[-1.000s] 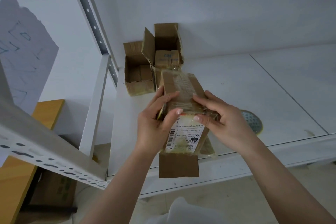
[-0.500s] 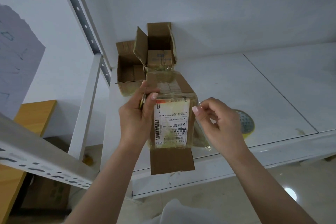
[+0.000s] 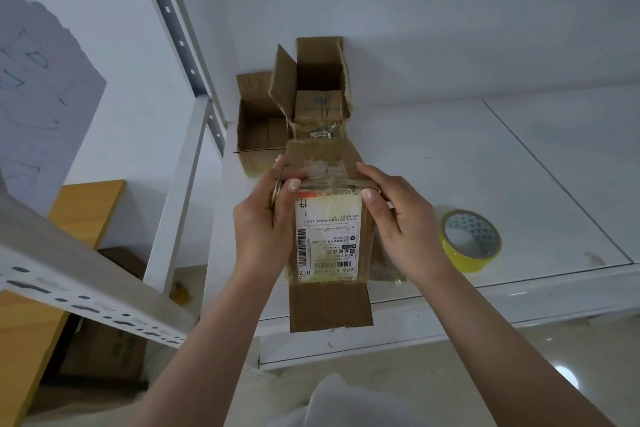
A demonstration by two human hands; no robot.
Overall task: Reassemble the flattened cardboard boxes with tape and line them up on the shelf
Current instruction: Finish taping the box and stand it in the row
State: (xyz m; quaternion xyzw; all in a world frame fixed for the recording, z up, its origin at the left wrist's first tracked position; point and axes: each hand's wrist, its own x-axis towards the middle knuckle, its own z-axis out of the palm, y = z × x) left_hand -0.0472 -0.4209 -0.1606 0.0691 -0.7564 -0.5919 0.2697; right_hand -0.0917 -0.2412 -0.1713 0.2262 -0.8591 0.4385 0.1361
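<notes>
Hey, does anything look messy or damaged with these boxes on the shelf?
Yes. The taller open box at the back has torn, ragged flap edges and crinkled old tape. The box in hand still has one end flap hanging loose at the bottom.

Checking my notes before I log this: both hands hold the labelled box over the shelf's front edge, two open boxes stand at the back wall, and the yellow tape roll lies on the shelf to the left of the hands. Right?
One slip: in the head view the yellow tape roll lies on the shelf right of the hands, beside the right hand. The rest holds: left hand, labelled box, two open boxes.
</notes>
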